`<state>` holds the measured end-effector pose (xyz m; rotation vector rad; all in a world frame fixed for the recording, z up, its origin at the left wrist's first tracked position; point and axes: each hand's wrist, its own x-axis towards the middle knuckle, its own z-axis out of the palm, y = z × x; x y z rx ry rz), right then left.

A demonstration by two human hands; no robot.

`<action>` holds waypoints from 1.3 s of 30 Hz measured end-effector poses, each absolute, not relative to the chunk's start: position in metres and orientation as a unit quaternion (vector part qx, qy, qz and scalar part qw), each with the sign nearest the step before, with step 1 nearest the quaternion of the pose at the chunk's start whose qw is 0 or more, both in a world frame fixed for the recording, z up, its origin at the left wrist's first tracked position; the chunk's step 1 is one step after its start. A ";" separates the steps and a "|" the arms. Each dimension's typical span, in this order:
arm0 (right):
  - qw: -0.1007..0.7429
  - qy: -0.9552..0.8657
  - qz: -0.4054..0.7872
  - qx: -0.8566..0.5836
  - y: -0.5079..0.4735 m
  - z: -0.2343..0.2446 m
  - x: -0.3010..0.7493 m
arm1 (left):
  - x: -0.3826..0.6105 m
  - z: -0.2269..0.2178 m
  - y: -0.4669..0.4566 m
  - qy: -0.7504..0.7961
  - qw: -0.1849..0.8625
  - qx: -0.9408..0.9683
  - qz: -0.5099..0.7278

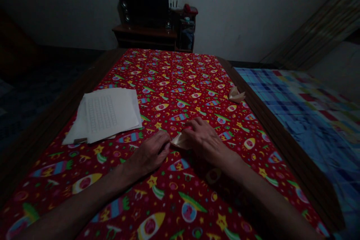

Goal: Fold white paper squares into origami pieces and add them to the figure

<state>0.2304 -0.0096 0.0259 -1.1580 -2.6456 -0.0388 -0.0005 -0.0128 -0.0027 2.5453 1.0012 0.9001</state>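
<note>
A small piece of folded cream paper lies low over the red patterned cloth, between my two hands. My right hand is closed on it from the right, its fingers covering much of the paper. At the paper's left tip, my left hand rests on the cloth with its fingers curled and pressed together. Whether those fingers pinch the tip or only touch it is hard to make out in the dim light. Another folded paper shape, pointed and tan, sits apart at the cloth's right edge.
A stack of white sheets, the top one printed with a grid, lies on the left of the red cloth. Dark wooden edges flank the cloth. Beyond stand a monitor and a desk; a bed with a checked cover is right.
</note>
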 end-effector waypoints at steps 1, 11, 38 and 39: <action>0.108 -0.909 -0.032 -0.402 -0.008 0.029 0.225 | 0.000 -0.003 -0.013 0.345 0.128 0.877 0.310; 0.050 -0.930 0.004 -0.365 0.005 0.026 0.212 | 0.002 0.000 -0.013 0.347 0.142 0.872 0.316; 0.431 -0.547 0.548 -0.464 -0.004 0.006 0.201 | 0.020 0.014 -0.017 0.479 0.609 0.494 0.394; 0.427 -0.565 0.531 -0.466 -0.004 0.006 0.201 | 0.020 0.012 -0.016 0.473 0.626 0.483 0.388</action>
